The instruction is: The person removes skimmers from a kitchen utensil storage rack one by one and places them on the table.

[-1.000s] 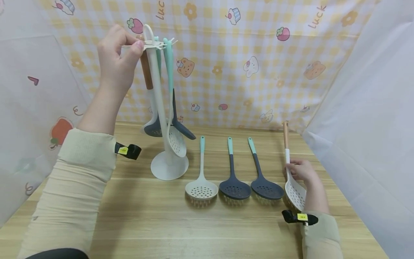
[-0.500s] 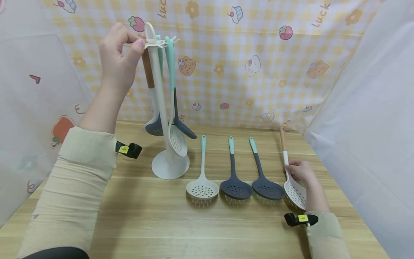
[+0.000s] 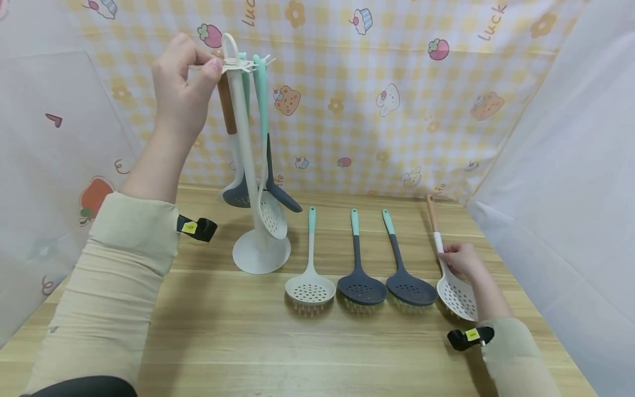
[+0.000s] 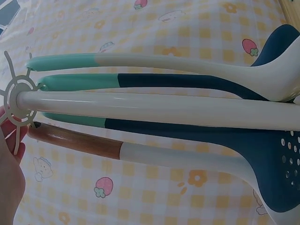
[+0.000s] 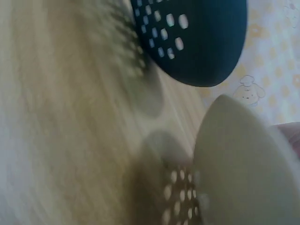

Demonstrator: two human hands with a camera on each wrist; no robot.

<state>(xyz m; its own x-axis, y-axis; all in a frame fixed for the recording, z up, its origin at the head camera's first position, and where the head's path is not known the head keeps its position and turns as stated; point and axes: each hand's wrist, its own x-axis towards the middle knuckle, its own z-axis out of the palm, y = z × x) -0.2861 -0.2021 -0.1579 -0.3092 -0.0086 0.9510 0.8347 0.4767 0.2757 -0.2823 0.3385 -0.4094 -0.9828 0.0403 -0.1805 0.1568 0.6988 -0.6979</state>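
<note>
My left hand (image 3: pixel 181 94) pinches the hooked top ring of a white utensil stand (image 3: pixel 260 256) at the left. Hanging from its hooks are a white skimmer (image 3: pixel 272 214) with a mint handle, a wooden-handled utensil (image 3: pixel 227 107) and dark ones with mint handles, such as the perforated turner (image 4: pixel 276 173) in the left wrist view. At the far right, my right hand (image 3: pixel 463 260) grips the neck of a white skimmer (image 3: pixel 456 298) with a wooden handle, low over the table. In the right wrist view its pale head (image 5: pixel 243 164) is close to the camera.
Between the stand and my right hand lie a white skimmer (image 3: pixel 310 288) and two dark skimmers (image 3: pixel 362 289), all mint-handled, in a row on the wooden table (image 3: pixel 278 353). A patterned cloth (image 3: pixel 337 127) hangs behind, with a white sheet (image 3: pixel 560 154) at the right.
The wooden handle's end has swung a little to the left and the skimmer's head slightly right, with my right wrist shifting right. My left hand keeps its hold on the stand.
</note>
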